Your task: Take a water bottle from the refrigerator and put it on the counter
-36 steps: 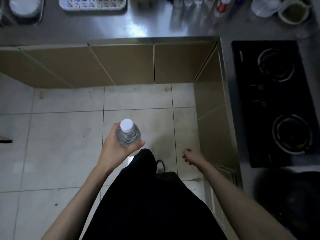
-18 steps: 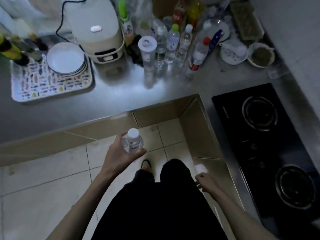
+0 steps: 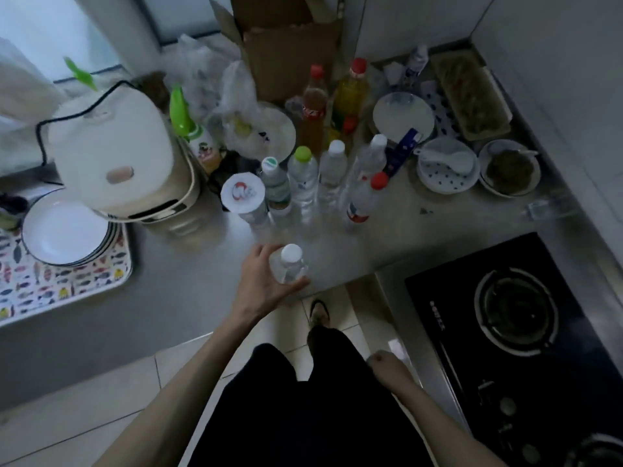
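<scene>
My left hand (image 3: 261, 281) is wrapped around a small clear water bottle (image 3: 289, 264) with a white cap, held upright over the front edge of the steel counter (image 3: 188, 281). The bottle's lower part is hidden by my fingers, so I cannot tell whether its base touches the counter. My right hand (image 3: 387, 367) hangs low at my side near the counter's corner, fingers loosely curled, holding nothing. The refrigerator is out of view.
A row of several bottles (image 3: 332, 173) and a lidded cup (image 3: 243, 196) stand just behind the held bottle. A white rice cooker (image 3: 118, 153) and stacked plates (image 3: 64, 230) on a patterned tray (image 3: 60, 281) sit left. Bowls (image 3: 446, 170) and a black gas stove (image 3: 519, 318) are right.
I have stepped up to the counter and the view has tilted up. My left hand has carried the bottle forward from above the floor to over the counter's front edge. My right hand stayed low.
</scene>
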The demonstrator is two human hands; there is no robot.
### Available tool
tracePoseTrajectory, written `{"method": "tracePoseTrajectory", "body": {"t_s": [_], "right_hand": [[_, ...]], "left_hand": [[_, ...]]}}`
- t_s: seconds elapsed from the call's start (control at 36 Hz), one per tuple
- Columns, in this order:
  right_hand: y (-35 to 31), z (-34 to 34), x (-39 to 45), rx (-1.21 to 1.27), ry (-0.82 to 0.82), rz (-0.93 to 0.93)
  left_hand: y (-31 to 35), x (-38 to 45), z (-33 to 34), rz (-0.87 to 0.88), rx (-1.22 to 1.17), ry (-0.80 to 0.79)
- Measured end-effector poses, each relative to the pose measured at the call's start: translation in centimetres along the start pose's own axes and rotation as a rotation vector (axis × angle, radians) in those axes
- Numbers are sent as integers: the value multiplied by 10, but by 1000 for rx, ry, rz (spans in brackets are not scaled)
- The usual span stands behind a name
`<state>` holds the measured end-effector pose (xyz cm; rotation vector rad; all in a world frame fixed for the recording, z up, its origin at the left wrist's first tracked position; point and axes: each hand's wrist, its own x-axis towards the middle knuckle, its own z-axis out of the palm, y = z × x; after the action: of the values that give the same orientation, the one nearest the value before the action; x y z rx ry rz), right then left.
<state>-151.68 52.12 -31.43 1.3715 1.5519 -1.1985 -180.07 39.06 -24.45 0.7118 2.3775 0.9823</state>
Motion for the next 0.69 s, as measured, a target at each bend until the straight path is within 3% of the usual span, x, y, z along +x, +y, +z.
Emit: {"method": "tracePoseTrajectory", "body": {"t_s": [0.17, 0.44, 0.69], "right_hand": [[-31, -32, 3, -41, -137, 34], [-18, -7, 15, 87, -85, 114], [-17, 16, 5, 377, -13, 189]], "left_hand": [[31, 67, 34, -7, -44, -69], [43, 138, 70, 45, -40, -84], [38, 147, 61, 17, -67, -235]]}}
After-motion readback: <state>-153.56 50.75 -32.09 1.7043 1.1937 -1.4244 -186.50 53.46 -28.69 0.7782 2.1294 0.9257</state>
